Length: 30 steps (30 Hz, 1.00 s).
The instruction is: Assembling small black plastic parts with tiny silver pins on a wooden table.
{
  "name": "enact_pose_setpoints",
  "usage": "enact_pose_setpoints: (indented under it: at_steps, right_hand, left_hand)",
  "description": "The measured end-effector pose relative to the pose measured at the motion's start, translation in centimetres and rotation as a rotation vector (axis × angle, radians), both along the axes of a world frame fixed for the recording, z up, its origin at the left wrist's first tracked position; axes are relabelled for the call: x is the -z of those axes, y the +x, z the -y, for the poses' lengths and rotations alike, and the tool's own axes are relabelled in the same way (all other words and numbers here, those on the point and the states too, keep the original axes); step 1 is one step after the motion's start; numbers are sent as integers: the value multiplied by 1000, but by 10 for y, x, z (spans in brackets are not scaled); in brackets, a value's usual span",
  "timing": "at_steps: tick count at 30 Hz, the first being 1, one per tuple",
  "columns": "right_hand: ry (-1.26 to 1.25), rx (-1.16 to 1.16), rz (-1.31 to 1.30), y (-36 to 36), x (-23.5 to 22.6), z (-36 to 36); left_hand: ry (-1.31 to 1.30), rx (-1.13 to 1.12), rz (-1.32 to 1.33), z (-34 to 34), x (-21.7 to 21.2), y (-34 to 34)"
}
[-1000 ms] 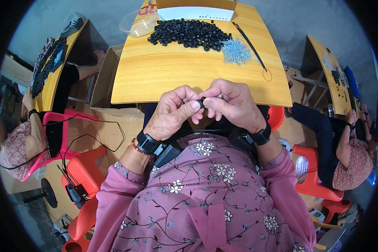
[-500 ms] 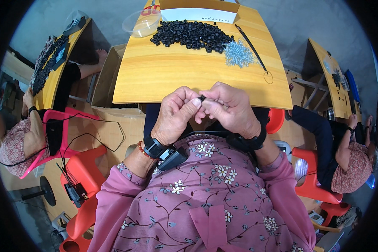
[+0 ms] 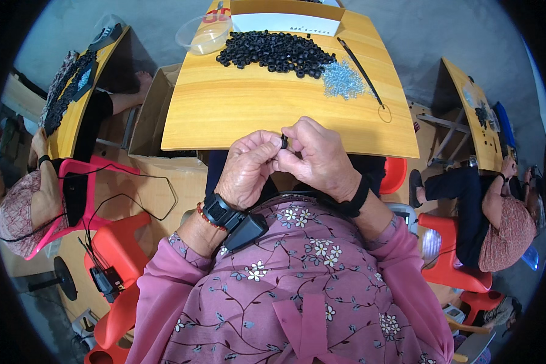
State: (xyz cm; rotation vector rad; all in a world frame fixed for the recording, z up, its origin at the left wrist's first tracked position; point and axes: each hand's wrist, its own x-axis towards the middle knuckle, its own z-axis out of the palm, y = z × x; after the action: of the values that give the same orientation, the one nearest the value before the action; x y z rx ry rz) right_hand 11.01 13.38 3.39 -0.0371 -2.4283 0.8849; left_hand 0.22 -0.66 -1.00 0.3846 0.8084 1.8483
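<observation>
On the far left, we see a wooden table (image 3: 68,141) with lots of black bits on it, and a person (image 3: 27,207) in a patterned top sits beside it. Next come a bright pink chair (image 3: 101,164) and, lower down, a red chair (image 3: 122,242) with a black gadget (image 3: 105,283) on it. A brown cardboard box (image 3: 153,118) stands on the floor just beside the middle table (image 3: 242,115), which is yellow wood with lines in it. Along its far side, left to right, we see a clear round bowl (image 3: 201,41), a big heap of black pieces (image 3: 272,54) in front of a white box (image 3: 285,23), a pile of tiny pale blue bits (image 3: 344,80) touching the heap, and a thin black stick (image 3: 359,70) with a loop. On the right, there is another red chair (image 3: 448,255), a person (image 3: 511,227) in a patterned top and one more wooden table (image 3: 490,136). The small black piece (image 3: 284,142) is between the two hands, close to the near edge of the middle table. It looks dark and stubby, but fingers hide part of it. The left hand (image 3: 249,167) pinches it tightly. The right hand (image 3: 321,162) is curled up against it, and we cannot tell what its fingers grip.
</observation>
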Motion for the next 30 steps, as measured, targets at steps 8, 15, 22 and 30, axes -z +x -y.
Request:
enact_pose_setpoints:
  at_steps: [8,15,22,30]
  right_hand:
    - [-56,53,-11,-3,6,9]
    - [-33,-7,20,5,2,1]
    - [-97,-67,28,4,4,3]
    - [-118,-75,128,3,0,2]
  left_hand:
    - [91,-72,102,0,-3,7]
    - [62,79,102,1,-6,-4]
    - [93,-37,8,-3,3,4]
    - [-11,-163,-48,-5,4,9]
